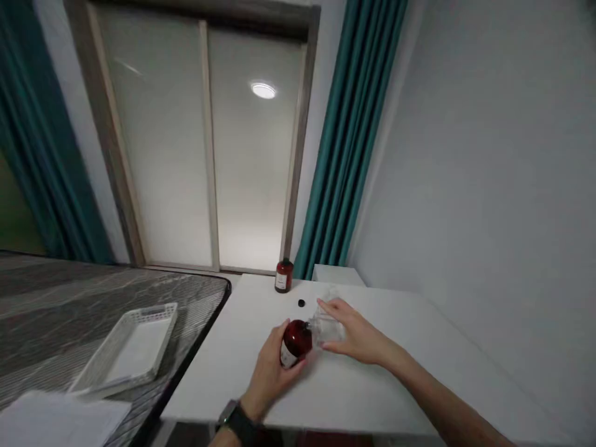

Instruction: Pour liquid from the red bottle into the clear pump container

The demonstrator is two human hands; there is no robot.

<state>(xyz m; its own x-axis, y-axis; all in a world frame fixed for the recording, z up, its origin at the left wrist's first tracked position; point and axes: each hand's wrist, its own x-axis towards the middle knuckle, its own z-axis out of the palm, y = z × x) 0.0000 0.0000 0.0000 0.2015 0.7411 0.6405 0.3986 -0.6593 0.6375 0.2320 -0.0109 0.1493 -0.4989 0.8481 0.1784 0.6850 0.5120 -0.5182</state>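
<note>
Over the white tabletop [372, 391], the left hand [272, 363] has its grip wrapped around a dark red bottle [298, 338] (probably firm but slick, best held round the body), the right hand [348, 329] clasping a clear, likely light container [325, 328].

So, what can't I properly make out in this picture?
- Print on the label of the held red bottle: head view, blurred and too small.
- Clear container, full shape: head view, partly behind the right hand.
- White sheet-like item, whole outline: head view, cut off by the picture's edge.
</note>
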